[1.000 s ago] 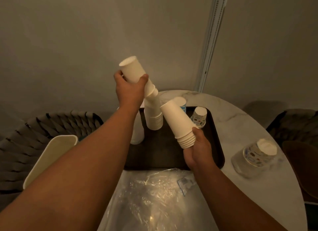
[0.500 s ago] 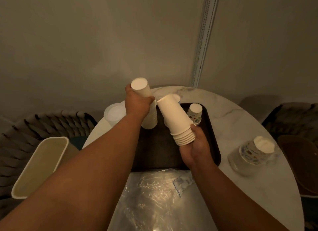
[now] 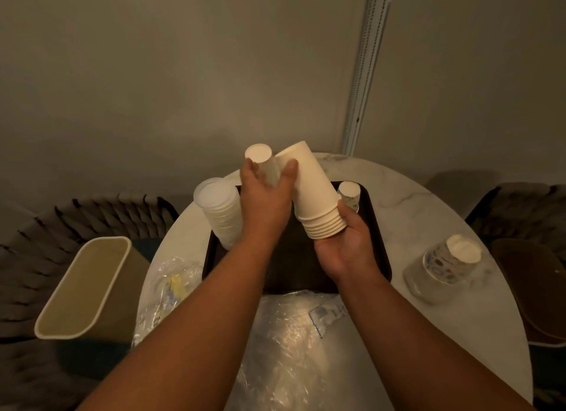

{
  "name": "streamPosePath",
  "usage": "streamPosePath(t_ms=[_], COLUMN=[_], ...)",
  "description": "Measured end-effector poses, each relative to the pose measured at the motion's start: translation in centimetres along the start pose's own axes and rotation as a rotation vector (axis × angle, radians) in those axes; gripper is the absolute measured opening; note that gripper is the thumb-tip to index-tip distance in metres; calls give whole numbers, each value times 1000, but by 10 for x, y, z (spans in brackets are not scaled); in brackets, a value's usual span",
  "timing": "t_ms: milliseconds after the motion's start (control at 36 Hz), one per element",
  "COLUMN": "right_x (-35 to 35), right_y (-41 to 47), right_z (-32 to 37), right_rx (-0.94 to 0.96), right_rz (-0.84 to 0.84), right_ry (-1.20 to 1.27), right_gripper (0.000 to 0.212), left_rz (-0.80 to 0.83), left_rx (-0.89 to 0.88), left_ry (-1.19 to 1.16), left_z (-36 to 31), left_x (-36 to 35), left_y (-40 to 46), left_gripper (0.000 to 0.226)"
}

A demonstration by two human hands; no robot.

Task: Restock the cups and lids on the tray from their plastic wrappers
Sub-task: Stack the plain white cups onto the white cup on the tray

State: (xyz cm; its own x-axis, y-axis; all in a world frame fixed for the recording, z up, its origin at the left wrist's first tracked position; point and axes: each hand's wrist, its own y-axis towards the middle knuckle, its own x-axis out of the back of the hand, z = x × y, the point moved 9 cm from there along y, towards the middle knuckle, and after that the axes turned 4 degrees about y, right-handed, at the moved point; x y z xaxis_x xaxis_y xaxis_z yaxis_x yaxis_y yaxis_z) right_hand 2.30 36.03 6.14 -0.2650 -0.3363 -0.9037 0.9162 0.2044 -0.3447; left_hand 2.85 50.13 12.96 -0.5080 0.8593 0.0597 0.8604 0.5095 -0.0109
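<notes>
Now my left hand point(image 3: 265, 193) is wrapped around a white cup stack point(image 3: 260, 165), thumb on its right side and fingers on its left, the closed bottom pointing up and slightly away from me. My right hand point(image 3: 343, 242) curls round the rim end of a second cup stack point(image 3: 312, 196), whose long axis leans up and to the left, so its far tip sits just beside the one in my left hand, perhaps touching; I cannot tell. Both are over the dark tray point(image 3: 375, 257), with the left one nearer the far left corner, next to the tall pile of lids point(image 3: 220, 208) at the tray's left edge. That stack is the one closer to being set down, I judge, and it would go straight down. A patterned cup point(image 3: 349, 193) stands on the far right of the tray.

Compared with a second ago, my left hand has dropped from high above the tray to just over it, and the two stacks have closed together. The empty plastic wrapper point(image 3: 294, 343) lies on the table near me.
</notes>
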Motion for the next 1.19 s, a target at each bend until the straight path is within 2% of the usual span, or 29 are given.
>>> streamPosePath(t_ms=[56,167,361,528,639,694,833,1194], right_x=[-9,-17,-18,-9,10,21,34,49], right_y=[-5,-14,-18,-19,-19,-18,-13,0], right_z=[-8,-18,-22,-26,-23,-21,-12,2], right_rx=[-22,-28,-3,5,8,0,-5,-34], right_rz=[40,53,29,-11,-92,-122,-164,-208], right_ry=[-41,-106,-170,-184,-173,-151,-124,-68], right_gripper=[46,58,64,65,64,50,32,40], left_rz=[94,139,80,-24,-138,-197,-252,-193], left_rx=[112,139,66,28,-50,-102,-125,43], left_ry=[-65,-84,6,-93,10,63,192,426], left_z=[14,24,16,1,-30,-46,-63,3], left_x=[-9,-13,0,16,38,49,51,17], left_y=[-13,-24,-20,-7,18,34,64,79], left_gripper=[110,94,95,91,76,69,73,75])
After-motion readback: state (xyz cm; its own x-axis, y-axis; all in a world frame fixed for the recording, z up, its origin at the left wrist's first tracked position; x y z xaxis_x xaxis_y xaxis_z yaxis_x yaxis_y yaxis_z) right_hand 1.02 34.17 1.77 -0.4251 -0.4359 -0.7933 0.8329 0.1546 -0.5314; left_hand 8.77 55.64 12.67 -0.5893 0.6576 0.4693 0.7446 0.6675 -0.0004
